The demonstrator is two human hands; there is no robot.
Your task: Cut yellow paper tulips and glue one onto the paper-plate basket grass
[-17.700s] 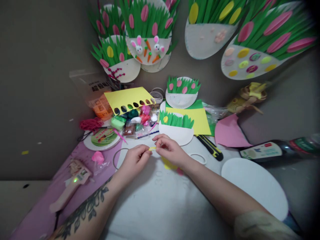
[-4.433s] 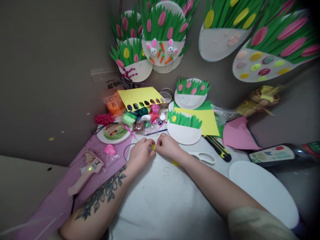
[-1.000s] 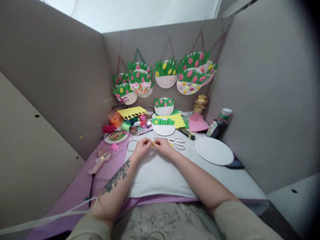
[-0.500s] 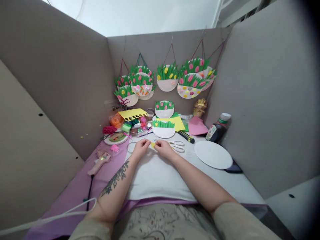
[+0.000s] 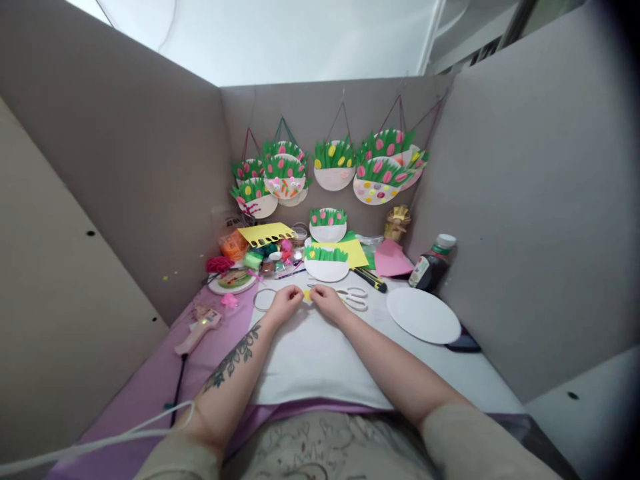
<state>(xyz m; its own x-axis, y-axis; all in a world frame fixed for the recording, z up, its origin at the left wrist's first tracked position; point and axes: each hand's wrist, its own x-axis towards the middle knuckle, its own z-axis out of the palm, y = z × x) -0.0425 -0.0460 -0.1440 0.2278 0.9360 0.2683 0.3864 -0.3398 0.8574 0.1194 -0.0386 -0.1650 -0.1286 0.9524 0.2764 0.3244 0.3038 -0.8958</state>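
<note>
Between my fingertips, over the middle of the white cloth, is a small yellow paper piece (image 5: 307,295). My left hand (image 5: 287,303) pinches its left side and my right hand (image 5: 326,301) pinches its right side; the fingers cover much of it. White-handled scissors (image 5: 354,293) lie just right of my right hand, their blades partly hidden by it. A thin ring (image 5: 264,300) rests left of my left hand. Just beyond both hands lies a white paper plate pocket (image 5: 327,270) with green paper grass and one yellow egg-shaped piece.
A pink glue gun (image 5: 199,331) lies at the left with its cord. To the right are a white paper plate (image 5: 423,315), a dark bottle (image 5: 434,262), and a yellow-black cutter (image 5: 370,279). Yellow paper (image 5: 356,254) and craft supplies crowd the back; decorated plates (image 5: 334,177) hang behind.
The view has tilted up slightly, so the scene sits lower. Both hands keep hold of the yellow paper piece, with the fingers shifted a little around it.
</note>
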